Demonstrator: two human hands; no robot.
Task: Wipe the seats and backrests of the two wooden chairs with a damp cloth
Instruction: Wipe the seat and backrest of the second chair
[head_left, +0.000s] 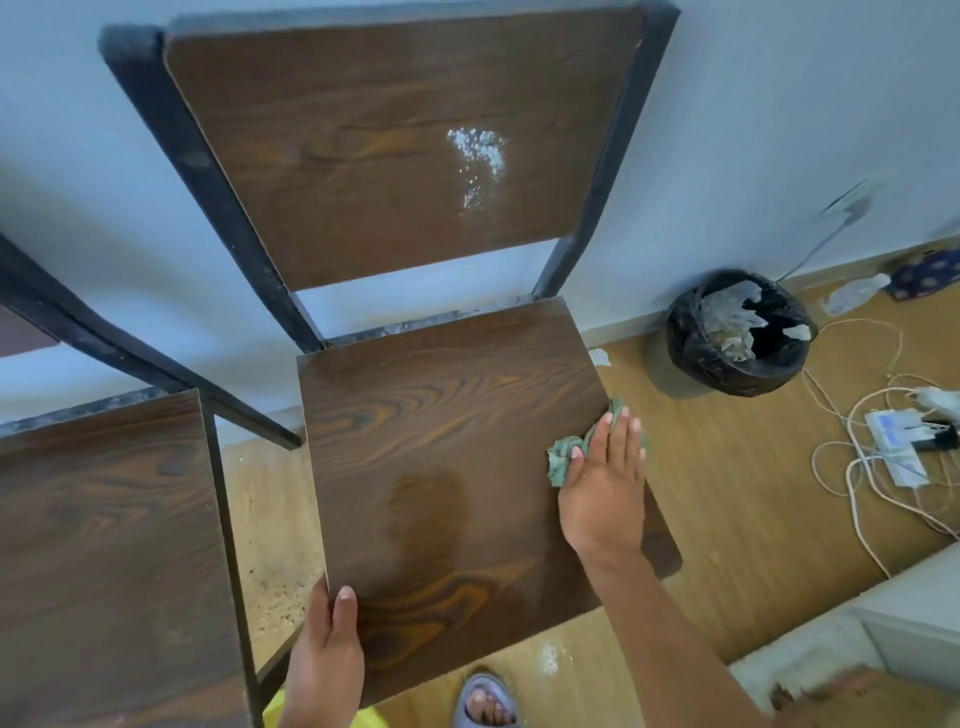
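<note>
A dark wooden chair with a black metal frame stands against the wall; its seat fills the middle and its backrest rises above, with a wet shiny patch at the right. My right hand presses a crumpled green cloth flat on the seat's right edge. My left hand grips the seat's front left corner, thumb on top. A second wooden chair's seat lies at the left, partly out of view.
A black-lined waste bin stands on the floor at the right by the wall. White cables and a power strip lie beyond it. A white furniture edge sits at the lower right. My sandalled foot is below the seat.
</note>
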